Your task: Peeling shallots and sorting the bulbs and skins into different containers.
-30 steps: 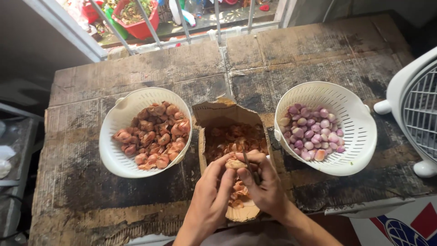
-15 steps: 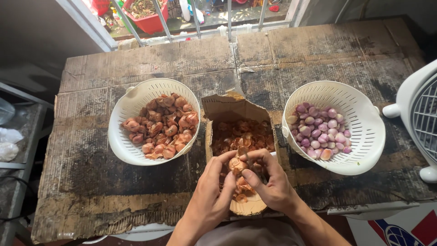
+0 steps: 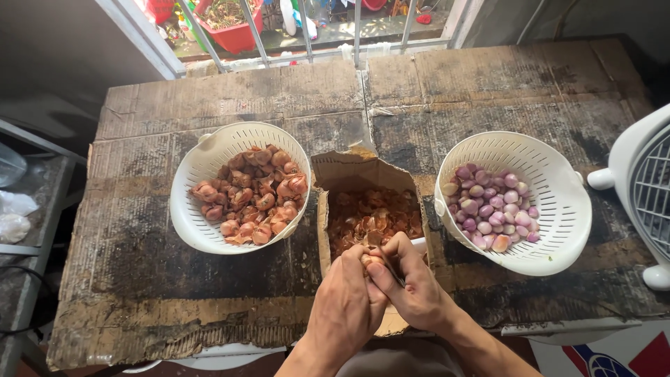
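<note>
My left hand [image 3: 347, 301] and my right hand [image 3: 412, 283] are pressed together over the near end of an open cardboard box [image 3: 342, 169] filled with brown shallot skins [image 3: 370, 218]. Both close on one small shallot [image 3: 368, 259], mostly hidden by my fingers. A thin blade seems to run under my right fingers; I cannot tell for sure. To the left stands a white colander [image 3: 192, 223] of unpeeled brown shallots [image 3: 257, 194]. To the right a second white colander [image 3: 558, 230] holds peeled purple shallots [image 3: 491, 208].
Everything rests on worn cardboard sheets [image 3: 209, 279] covering the table. A white fan [image 3: 645, 188] stands at the right edge. Window bars [image 3: 307, 28] and a red planter [image 3: 234, 17] lie beyond the far edge. A shelf with plastic bags [image 3: 14, 202] is at the left.
My hands have drawn closer together around the shallot, hiding more of it. The view has shifted slightly to the right and nearer.
</note>
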